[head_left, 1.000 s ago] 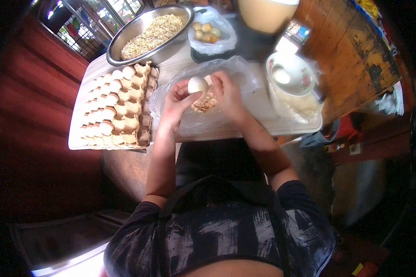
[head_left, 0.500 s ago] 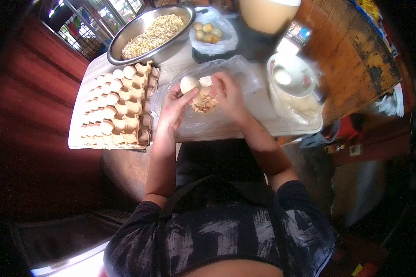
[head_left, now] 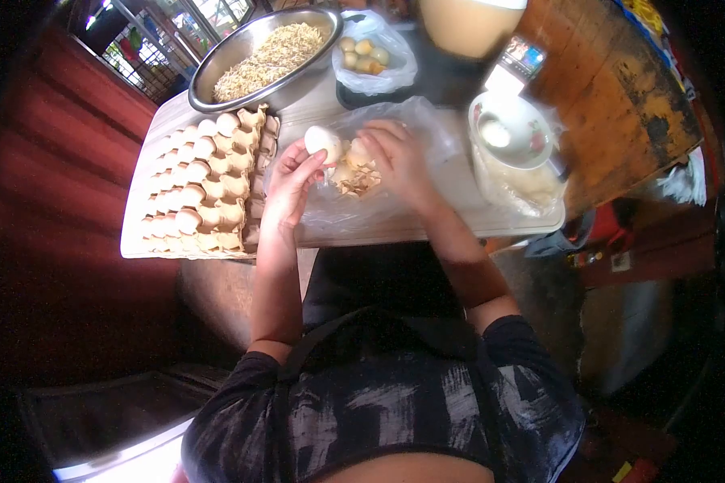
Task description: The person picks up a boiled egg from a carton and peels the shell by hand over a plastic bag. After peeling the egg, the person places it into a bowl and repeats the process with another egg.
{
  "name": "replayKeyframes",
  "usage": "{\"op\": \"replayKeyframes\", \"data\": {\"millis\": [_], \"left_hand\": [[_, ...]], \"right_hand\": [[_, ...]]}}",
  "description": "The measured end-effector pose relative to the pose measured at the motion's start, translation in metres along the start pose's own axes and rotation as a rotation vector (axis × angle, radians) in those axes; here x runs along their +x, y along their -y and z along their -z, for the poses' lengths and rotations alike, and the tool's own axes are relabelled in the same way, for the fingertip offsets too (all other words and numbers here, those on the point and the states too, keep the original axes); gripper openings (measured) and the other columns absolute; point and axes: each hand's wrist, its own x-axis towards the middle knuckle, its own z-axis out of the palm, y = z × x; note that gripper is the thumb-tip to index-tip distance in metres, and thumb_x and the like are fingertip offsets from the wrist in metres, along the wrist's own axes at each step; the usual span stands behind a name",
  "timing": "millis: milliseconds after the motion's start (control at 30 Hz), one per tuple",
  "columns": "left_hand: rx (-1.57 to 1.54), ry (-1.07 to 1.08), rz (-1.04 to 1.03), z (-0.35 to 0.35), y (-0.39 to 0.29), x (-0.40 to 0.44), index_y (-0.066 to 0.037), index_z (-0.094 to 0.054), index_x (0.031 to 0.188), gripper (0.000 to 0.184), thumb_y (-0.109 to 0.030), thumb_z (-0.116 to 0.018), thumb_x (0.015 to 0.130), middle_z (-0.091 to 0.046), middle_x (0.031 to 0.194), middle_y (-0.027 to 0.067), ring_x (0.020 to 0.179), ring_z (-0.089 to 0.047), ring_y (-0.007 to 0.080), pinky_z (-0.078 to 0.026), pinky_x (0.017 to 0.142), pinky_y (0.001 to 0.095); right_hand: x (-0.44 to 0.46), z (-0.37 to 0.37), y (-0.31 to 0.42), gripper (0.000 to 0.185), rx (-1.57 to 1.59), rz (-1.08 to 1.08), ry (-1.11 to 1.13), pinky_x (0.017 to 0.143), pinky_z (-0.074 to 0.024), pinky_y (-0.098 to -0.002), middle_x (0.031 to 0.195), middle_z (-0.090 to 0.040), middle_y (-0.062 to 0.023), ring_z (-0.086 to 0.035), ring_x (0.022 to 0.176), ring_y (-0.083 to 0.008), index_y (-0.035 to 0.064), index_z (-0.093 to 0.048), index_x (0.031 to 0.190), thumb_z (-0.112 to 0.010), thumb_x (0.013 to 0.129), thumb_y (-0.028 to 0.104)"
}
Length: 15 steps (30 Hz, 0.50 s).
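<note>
My left hand (head_left: 295,179) grips a pale egg (head_left: 322,142) between thumb and fingers, over the left part of a clear plastic bag (head_left: 435,129). Close to the egg's right side is my right hand (head_left: 399,161), its fingers bent together over a pale piece that is too blurred to name. Below the hands, broken eggshell pieces (head_left: 358,180) lie in a small heap on the plastic. To the left, an egg carton (head_left: 232,189) holds several eggs in its left rows, and its right-hand cups hold none.
A metal basin (head_left: 204,84) of sprouts stands at the back left. Beside it, a plastic bag (head_left: 403,76) holds several eggs. A floral bowl (head_left: 532,121) with a white piece inside sits at the right, near a phone (head_left: 522,58) and a large tan container (head_left: 463,28).
My left hand has moved left with the egg, away from the shell heap. My right hand has stayed near the heap, its fingers now curled lower over it.
</note>
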Motion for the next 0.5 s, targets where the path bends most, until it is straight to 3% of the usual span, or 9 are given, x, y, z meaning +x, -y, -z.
{"op": "replayKeyframes", "data": {"millis": [67, 133, 233, 500], "left_hand": [[0.044, 0.015, -0.053, -0.014, 0.001, 0.000, -0.004, -0.055, 0.117, 0.036, -0.007, -0.067, 0.083, -0.065, 0.106, 0.0054, 0.089, -0.062, 0.0114, -0.045, 0.071, 0.0221], [0.052, 0.024, -0.076, -0.020, 0.008, 0.003, -0.004, -0.055, 0.116, 0.035, -0.004, -0.067, 0.082, -0.064, 0.107, 0.0047, 0.090, -0.061, 0.0115, -0.047, 0.071, 0.0223], [0.093, 0.025, -0.110, -0.027, 0.014, 0.005, -0.003, -0.055, 0.114, 0.038, 0.000, -0.069, 0.079, -0.064, 0.106, 0.0052, 0.090, -0.062, 0.0127, -0.051, 0.070, 0.0229], [0.217, 0.012, -0.040, -0.029, 0.009, 0.003, -0.002, -0.056, 0.110, 0.031, -0.006, -0.068, 0.082, -0.065, 0.102, 0.0076, 0.082, -0.067, 0.0161, -0.051, 0.064, 0.0218]], "right_hand": [[0.004, 0.003, 0.012, 0.023, 0.033, 0.006, 0.014, 0.075, -0.0470, -0.0371, 0.089, -0.061, -0.0144, -0.060, 0.087, -0.0281, 0.0016, -0.063, 0.101, -0.057, 0.089, 0.020], [0.005, 0.007, 0.021, 0.023, 0.281, -0.220, 0.078, 0.071, -0.0475, -0.0369, 0.088, -0.061, -0.0146, -0.061, 0.081, -0.0285, 0.0013, -0.063, 0.102, -0.058, 0.089, 0.019], [-0.002, 0.001, 0.014, 0.022, 0.412, -0.411, 0.134, 0.067, -0.0477, -0.0356, 0.086, -0.061, -0.0149, -0.061, 0.075, -0.0285, 0.0007, -0.062, 0.102, -0.058, 0.089, 0.018], [-0.001, 0.001, 0.013, 0.020, 0.236, -0.212, 0.075, 0.061, -0.0461, -0.0359, 0.080, -0.058, -0.0138, -0.058, 0.067, -0.0282, 0.0018, -0.062, 0.101, -0.059, 0.088, 0.016]]}}
